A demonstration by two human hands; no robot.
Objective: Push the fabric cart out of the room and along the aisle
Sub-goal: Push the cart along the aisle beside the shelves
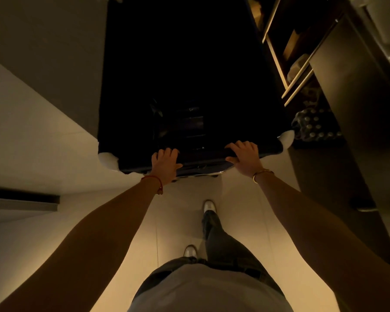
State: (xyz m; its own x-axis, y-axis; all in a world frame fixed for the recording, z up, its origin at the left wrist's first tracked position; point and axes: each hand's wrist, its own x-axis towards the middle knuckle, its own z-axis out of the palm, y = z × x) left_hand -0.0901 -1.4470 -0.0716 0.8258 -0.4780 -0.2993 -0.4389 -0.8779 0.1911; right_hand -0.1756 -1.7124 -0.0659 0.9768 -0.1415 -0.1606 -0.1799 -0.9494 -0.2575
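Head view: fabric cart (189, 70) fills upper centre, dark cloth sides, interior too dark to read. White corner bumpers at near-left (107, 159) and near-right (286, 138) corners. Chrome lower frame bar (203, 173) visible just below near edge.

Left hand (164, 164): palm down on near top rim of cart, fingers curled over edge, grasping rim. Red string bracelet (154, 180) on wrist. Right hand (245, 155): same grip on rim, further right, fingers wrapped over edge, thumb toward centre. Gold bangle (260, 174) on wrist. Both arms extended fwd, hands well apart.

Cart pos.: directly ahead of body, on pale tiled floor (178, 221). Grey wall (43, 52) close on left side. Shelving unit (288, 64) w/ pale shelf edges just beside cart's right side; dark cabinet panel (351, 86) right of that. Shrink-wrapped bottle pack (313, 127) on floor, near cart's near-right corner.

Lower frame: dark trousers, light shoes; right shoe (209, 206) ahead, left shoe (190, 251) behind. Dark door track (23, 195) at left edge.
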